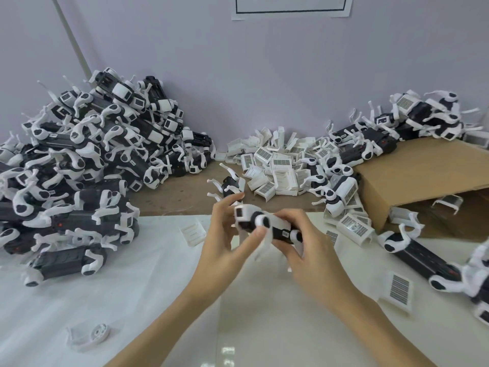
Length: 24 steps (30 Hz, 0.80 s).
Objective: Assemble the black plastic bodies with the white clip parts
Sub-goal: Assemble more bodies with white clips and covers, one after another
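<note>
Mid-frame, over the white desk (148, 300): I have one black body (281, 232) up in both hands, a white clip part (247, 215) on its left end. My read is the step in hand is seating that clip.

How I'd do it well: keep the body level and braced in the right hand, press the clip square along the body's long axis, not at an angle, so both sides catch together. Thumb pressure near the clip's round hub, not on the thin white legs, which look easy to bend. Whether it has clicked home I cannot tell; the hands are motion-blurred.

Left hand (225, 239): fingers part spread, thumb and forefinger pinching the clip end, other fingers fanned toward 12 o'clock.

Right hand (307, 242): fingers curled round the body's right half, gripping it from the 3 o'clock side.

Supplies: loose white clip pile (277, 162) at 12 to 1 o'clock; heap of finished units (87, 160) at 9 to 10 o'clock; cardboard box (423, 178) at 2 o'clock, with more bodies on top.
</note>
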Tool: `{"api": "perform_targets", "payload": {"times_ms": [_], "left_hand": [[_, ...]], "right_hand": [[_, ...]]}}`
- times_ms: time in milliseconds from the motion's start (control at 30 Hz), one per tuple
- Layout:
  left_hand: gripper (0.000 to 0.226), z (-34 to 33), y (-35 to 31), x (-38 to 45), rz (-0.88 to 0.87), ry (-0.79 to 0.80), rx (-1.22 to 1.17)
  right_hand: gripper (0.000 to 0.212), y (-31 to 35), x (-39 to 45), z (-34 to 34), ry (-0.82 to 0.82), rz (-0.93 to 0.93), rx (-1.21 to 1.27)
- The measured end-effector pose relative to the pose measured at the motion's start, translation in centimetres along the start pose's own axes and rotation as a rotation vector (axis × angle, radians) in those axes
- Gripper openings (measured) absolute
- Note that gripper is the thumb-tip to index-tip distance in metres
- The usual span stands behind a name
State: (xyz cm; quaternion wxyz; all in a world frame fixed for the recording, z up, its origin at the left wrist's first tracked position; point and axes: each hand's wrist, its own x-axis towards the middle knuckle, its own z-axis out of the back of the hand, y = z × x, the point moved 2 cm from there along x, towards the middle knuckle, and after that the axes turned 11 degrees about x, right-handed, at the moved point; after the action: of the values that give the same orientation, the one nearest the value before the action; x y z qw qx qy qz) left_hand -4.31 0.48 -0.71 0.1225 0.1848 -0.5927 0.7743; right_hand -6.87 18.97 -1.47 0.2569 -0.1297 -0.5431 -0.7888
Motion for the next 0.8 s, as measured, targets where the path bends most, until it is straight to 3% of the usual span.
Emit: {"api": "perform_targets", "payload": {"times_ms": [100,167,333,467,633,700,800], "left_hand": [[0.033,-0.6,-0.7,-0.2,-0.144,0.014,0.077],[0.030,-1.2,-0.9,-0.6,-0.207,0.003,0.165],[0.013,-1.1,-0.8,-0.3,-0.091,-0.051,0.045],[0.026,0.4,-0.4,0.5,0.112,-0.050,-0.194],[0.039,0.1,0.4,0.0,0.062,0.047,0.137],[0.040,0.3,0.8,0.1,0.068,0.057,0.085],[0.040,1.2,0.8,0.5,0.077,0.195,0.007]], "right_hand": [[0.044,-0.9,-0.2,-0.1,0.092,-0.083,0.051],[0.045,-1.1,-0.5,-0.1,0.141,-0.058,0.056],[0.048,-1.0,-0.4,-0.1,0.165,-0.014,-0.107],[0.039,0.0,-0.5,0.2,0.013,0.124,-0.153],[0.032,0.3,-0.6,-0.2,0.026,0.115,-0.177],[0.032,0.4,-0.5,0.0,0.060,0.055,-0.033],[0.035,0.5,0.2,0.7,0.109,-0.189,0.412]]}}
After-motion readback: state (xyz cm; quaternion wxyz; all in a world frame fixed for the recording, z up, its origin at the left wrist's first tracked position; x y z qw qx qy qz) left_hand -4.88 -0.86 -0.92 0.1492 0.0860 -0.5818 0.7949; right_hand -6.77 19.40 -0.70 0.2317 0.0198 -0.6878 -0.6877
